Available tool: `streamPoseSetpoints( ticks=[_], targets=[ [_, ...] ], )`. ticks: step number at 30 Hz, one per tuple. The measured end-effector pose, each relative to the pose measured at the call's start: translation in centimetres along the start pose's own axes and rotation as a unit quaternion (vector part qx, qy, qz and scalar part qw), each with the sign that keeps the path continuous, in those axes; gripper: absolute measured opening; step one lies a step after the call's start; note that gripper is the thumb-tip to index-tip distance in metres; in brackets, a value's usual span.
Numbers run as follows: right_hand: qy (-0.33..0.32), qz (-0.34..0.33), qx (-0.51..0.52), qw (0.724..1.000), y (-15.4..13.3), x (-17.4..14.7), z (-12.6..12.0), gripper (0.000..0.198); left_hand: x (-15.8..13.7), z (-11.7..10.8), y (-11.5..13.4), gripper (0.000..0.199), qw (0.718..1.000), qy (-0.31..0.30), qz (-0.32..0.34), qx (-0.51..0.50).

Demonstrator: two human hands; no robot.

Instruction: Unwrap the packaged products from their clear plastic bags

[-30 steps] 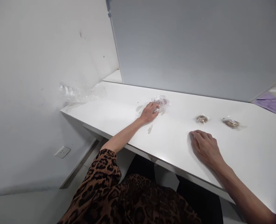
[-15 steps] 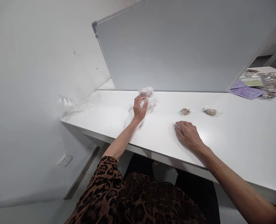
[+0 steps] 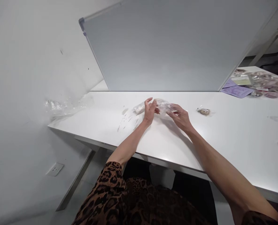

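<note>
A crinkled clear plastic bag (image 3: 162, 105) is held up between both hands, just above the white table. My left hand (image 3: 149, 112) grips its left side, with thumb and forefinger raised at the edge. At the bag's right side my right hand (image 3: 181, 118) has its fingers closed on the plastic. What is inside the bag is hard to make out through the glare and fingers. Close behind my left hand lies a pale, shiny roll-like item (image 3: 139, 108). A small clear-wrapped packet with a brownish content (image 3: 203, 111) rests to the right of my right hand.
A grey-white board (image 3: 153, 47) stands along the back of the table (image 3: 235, 147). Loose clear plastic (image 3: 66, 107) lies at the left end by the wall. Purple cards (image 3: 237, 91) and several wrapped packets (image 3: 263, 82) are at the far right. Grey smudges mark the tabletop.
My left hand has moved right with the plastic bag. My right hand has risen from the table and now grips the bag too. The nearer wrapped packet no longer shows on the table.
</note>
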State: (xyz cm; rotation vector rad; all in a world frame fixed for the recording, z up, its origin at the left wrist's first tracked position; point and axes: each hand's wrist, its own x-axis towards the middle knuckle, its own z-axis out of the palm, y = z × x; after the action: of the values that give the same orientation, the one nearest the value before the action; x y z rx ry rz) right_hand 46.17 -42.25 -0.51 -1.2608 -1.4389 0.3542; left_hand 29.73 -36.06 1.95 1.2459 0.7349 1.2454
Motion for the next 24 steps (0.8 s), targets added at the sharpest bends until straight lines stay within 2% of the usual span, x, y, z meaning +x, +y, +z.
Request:
streamPoseSetpoints(
  ticks=[3, 5, 7, 10, 13, 15, 18, 21, 24],
  targets=[
    [0.023, 0.092, 0.121, 0.988, 0.9, -0.4, 0.0, 0.047, 0.0, -0.6, -0.7, 0.063, 0.999, -0.006, 0.014, 0.040],
    [0.029, 0.129, 0.180, 0.975, 1.0, -0.5, 0.0, 0.045, 0.2, -1.0, -1.0, 0.062, 0.995, -0.024, 0.020, 0.094],
    [0.031, 0.159, 0.227, 0.960, 0.6, -0.4, -0.1, 0.045, 0.4, -1.1, -1.3, 0.062, 0.993, -0.049, -0.003, 0.111],
    [0.035, 0.205, 0.282, 0.937, -0.4, -0.2, -0.3, 0.048, 0.9, -1.1, -1.9, 0.058, 0.995, -0.064, -0.035, 0.069],
    [0.023, 0.256, 0.337, 0.906, -1.5, 0.0, -0.5, 0.055, 1.2, -1.1, -2.2, 0.049, 0.998, -0.051, -0.031, 0.031],
    [0.019, 0.283, 0.358, 0.890, -1.9, 0.0, -0.5, 0.060, 1.1, -1.1, -2.0, 0.044, 0.998, -0.051, -0.011, 0.030],
    [0.024, 0.292, 0.362, 0.885, -1.8, 0.0, -0.6, 0.058, 0.5, -1.0, -1.2, 0.039, 0.996, -0.088, 0.006, 0.031],
    [0.055, 0.314, 0.359, 0.878, -1.3, -0.1, -0.8, 0.050, 0.0, -1.1, -0.5, 0.040, 0.993, -0.117, -0.005, 0.014],
    [0.074, 0.342, 0.360, 0.865, -1.2, -0.1, -0.9, 0.038, 0.1, -1.5, -0.1, 0.040, 0.994, -0.102, -0.044, -0.011]
  ],
)
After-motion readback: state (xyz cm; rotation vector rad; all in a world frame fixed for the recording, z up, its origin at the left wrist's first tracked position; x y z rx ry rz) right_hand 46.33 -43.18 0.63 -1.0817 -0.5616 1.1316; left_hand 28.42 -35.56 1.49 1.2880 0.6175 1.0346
